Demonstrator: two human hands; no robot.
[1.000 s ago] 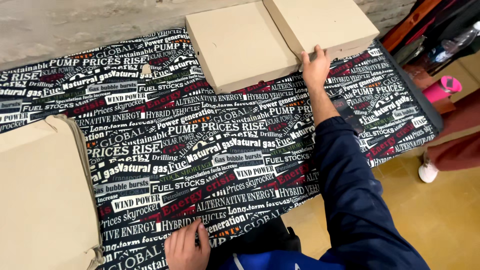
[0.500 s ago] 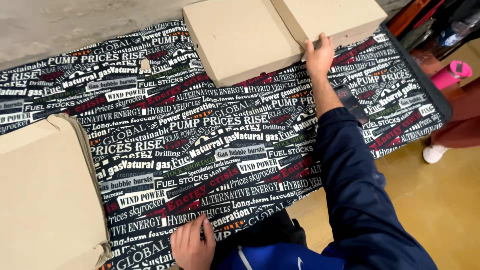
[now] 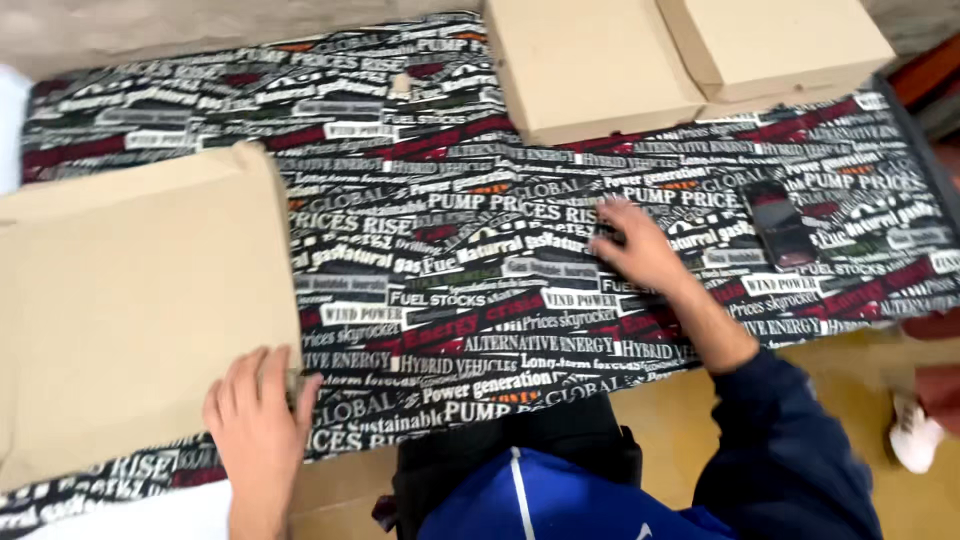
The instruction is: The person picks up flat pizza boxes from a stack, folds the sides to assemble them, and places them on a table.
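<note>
Two bare hands rest on the word-printed cloth [image 3: 450, 250]: the left hand [image 3: 258, 405], fingers together, grips the near corner of a flat cardboard sheet [image 3: 130, 300], while the right hand [image 3: 640, 245] lies spread flat mid-table.

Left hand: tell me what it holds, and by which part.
The left hand grips the flat cardboard piece by its near right corner, fingers on top. The right hand holds nothing; it rests flat on the printed cloth.

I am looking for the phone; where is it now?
The dark phone lies on the printed tablecloth, right of the right hand, below the cardboard boxes.
</note>
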